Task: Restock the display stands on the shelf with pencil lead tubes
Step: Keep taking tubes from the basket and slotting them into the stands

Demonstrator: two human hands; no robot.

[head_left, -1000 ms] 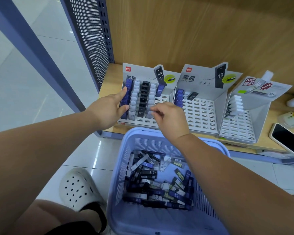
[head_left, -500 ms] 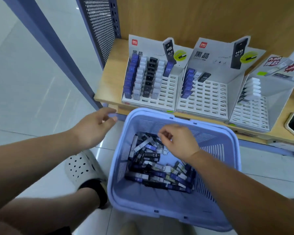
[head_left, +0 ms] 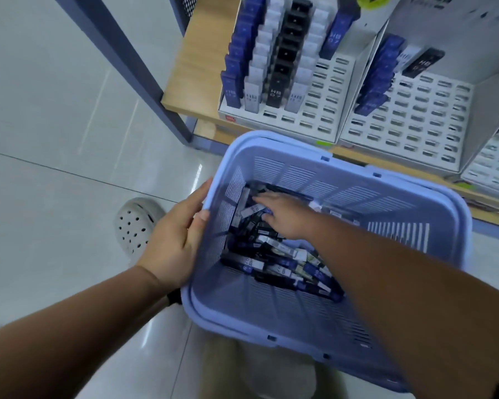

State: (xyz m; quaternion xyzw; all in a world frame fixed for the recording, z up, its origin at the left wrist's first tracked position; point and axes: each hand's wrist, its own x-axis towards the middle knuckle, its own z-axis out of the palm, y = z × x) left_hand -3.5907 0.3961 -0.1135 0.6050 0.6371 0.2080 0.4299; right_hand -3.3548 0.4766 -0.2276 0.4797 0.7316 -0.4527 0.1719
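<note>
We see the right hand (head_left: 283, 217) down inside the lilac basket (head_left: 300, 315), its back toward us and its fingers spread over the heap of pencil lead tubes (head_left: 274, 264) lying in the bottom. The fingertips reach the tubes, but the hand hides what lies beneath it and the view is smeared there, so we cannot tell whether it has pinched one. The left hand (head_left: 173, 240) lies against the outside of the basket's left wall, fingers fairly straight, thumb tip at the rim. The right forearm covers part of the heap, and we can read little on the loose tubes beyond "HB" on a few.

On the wooden shelf (head_left: 193, 67) just beyond the basket stands the left display stand (head_left: 317, 110), its header cut off by the top edge. Four columns are filled, blue, white, black and white, and a single blue tube leans in the fifth; the other slots stand open. Just beside it the middle display stand (head_left: 415, 122), also cut off above, holds a column of blue tubes with a white and a black one near the back. A third stand (head_left: 496, 162) shows only as a sliver at the right edge. A perforated white clog (head_left: 136, 223) rests on the tiled floor (head_left: 55, 110), partly behind the left hand.
</note>
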